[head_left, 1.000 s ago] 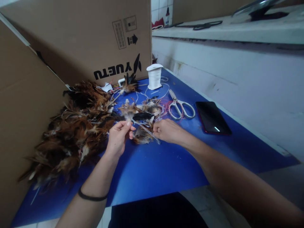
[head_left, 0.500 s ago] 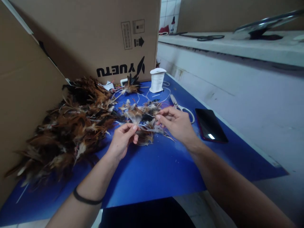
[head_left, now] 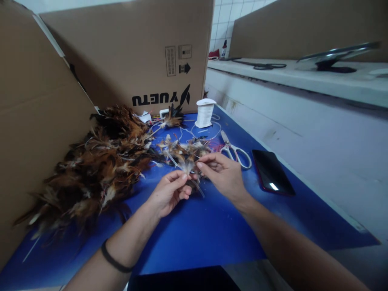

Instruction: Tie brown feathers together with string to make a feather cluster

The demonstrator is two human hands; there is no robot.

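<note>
My left hand point(head_left: 169, 193) pinches a small pale feather tuft point(head_left: 186, 165) between thumb and forefinger, the feathery ends pointing up. A thin translucent strip point(head_left: 173, 159) slants past the tuft. Just to the right, my right hand point(head_left: 226, 176) has thumb and forefinger pressed together; whatever is between them is too small to make out. Behind both hands lie loose brown, black and white feathers point(head_left: 198, 146) on the blue tabletop point(head_left: 206, 230). White-handled scissors point(head_left: 241, 157) rest beyond my right hand.
A large heap of brown feathers point(head_left: 87, 173) covers the left side, against a cardboard box point(head_left: 121, 52). A white spool point(head_left: 205, 114) with loose cord stands at the back. A dark phone point(head_left: 273, 171) lies at the right, below a white ledge point(head_left: 321, 76).
The view has tilted up slightly, so everything sits lower and further right. My fingertips have come closer together, and the translucent strip now slants more steeply.
</note>
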